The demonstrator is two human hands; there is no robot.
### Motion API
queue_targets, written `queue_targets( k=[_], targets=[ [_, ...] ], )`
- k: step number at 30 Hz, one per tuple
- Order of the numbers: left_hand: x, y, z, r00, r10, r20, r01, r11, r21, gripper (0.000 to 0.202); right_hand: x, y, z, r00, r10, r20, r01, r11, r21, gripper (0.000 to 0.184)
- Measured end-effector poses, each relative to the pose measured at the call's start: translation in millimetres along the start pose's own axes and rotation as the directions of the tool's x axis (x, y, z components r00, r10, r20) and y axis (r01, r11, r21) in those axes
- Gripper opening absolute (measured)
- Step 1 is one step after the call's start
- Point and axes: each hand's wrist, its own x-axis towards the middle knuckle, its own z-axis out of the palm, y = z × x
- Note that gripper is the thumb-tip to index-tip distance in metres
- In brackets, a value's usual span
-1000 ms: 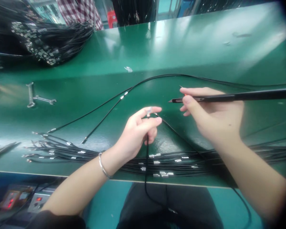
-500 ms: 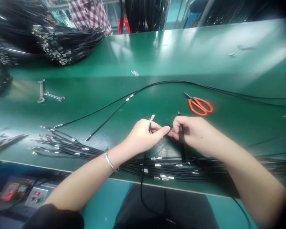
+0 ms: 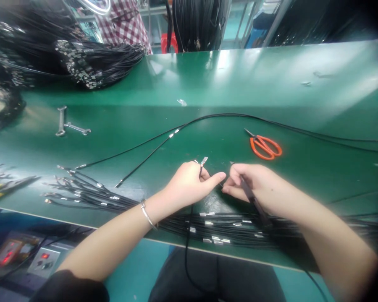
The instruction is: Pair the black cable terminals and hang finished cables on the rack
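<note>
My left hand [image 3: 192,182] is closed around a black cable [image 3: 188,247], which hangs below it past the table edge. A small white tag [image 3: 204,160] sticks up on the cable above my fingers. Close beside it, my right hand [image 3: 250,180] is pinched at the thumb and forefinger near the cable's end. A slim dark tool [image 3: 253,201] runs through that hand, its pointed tip showing above the fingers; its exact kind is unclear. Beneath both hands lies a bundle of black cables [image 3: 176,226] with silvery-white tags.
Orange-handled scissors [image 3: 266,147] lie beyond my right hand. Two looped black cables [image 3: 227,114] cross the green table [image 3: 151,121]. Two wrenches [image 3: 61,121] and yellow-handled pliers [image 3: 9,186] lie at left. Coiled cables [image 3: 103,63] are heaped at back left, near a person's checked clothing [image 3: 126,25].
The dark tool in my right hand has tilted, its lower end swinging to the right. Both hands stay close together. The whole view has shifted slightly, so things appear lower.
</note>
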Motion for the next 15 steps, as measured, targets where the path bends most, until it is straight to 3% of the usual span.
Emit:
queue_targets(
  k=[3, 6, 10, 13, 15],
  targets=[
    [-1, 4, 0.9, 0.999, 0.005, 0.038, 0.005, 0.964, -0.266, 0.040, -2, -5, 1, 0.999, -0.034, 0.001, 0.033, 0.980, 0.194, 0.038],
    [-2, 9, 3.0, 0.993, 0.065, 0.099, 0.003, 0.824, -0.567, 0.035, -3, -7, 2, 0.995, -0.084, 0.048, 0.062, 0.938, 0.342, 0.042],
    [-5, 13, 3.6, 0.997, 0.069, 0.036, -0.022, 0.694, -0.720, 0.053, -2, -9, -1, 0.992, -0.093, 0.080, 0.056, 0.923, 0.381, 0.042],
    [-8, 15, 0.3, 0.998, 0.057, 0.015, -0.026, 0.657, -0.753, 0.076, 2, -8, -3, 0.991, -0.068, -0.117, 0.109, 0.915, 0.388, 0.038],
    [-11, 17, -2.6, 0.991, 0.107, 0.076, -0.011, 0.645, -0.764, 0.092, 6, -6, -4, 0.941, -0.052, -0.335, 0.194, 0.893, 0.406, 0.037]
  ],
)
